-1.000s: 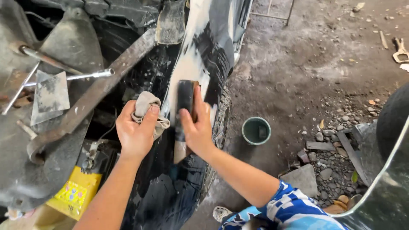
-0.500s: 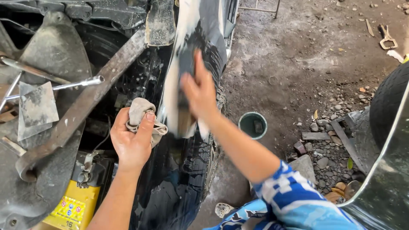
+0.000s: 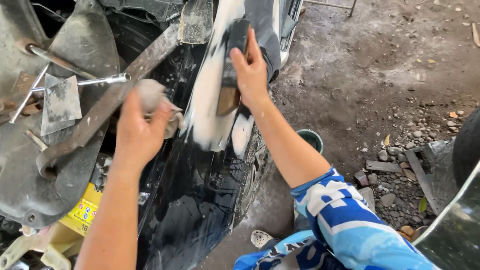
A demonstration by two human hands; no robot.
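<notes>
I note right hand extended, fingers clamped on a dark sanding block flat against the black fender; left hand, left of fender, grips a rag.

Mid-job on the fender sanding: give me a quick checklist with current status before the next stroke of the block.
1. Right hand grips the dark sanding block flat on the panel: ok.
2. Block sits within the white filler patch on the black fender: ok.
3. Left hand holds the grey rag, beside the stroke path, not in it: ok.
4. Surface wet enough: the panel below the patch looks glossy, ok; at the block, cannot tell.
5. Green bucket on the ground beside the fender: ok; its contents cannot tell.
6. Abrasive face of the block: hidden, cannot tell.
</notes>
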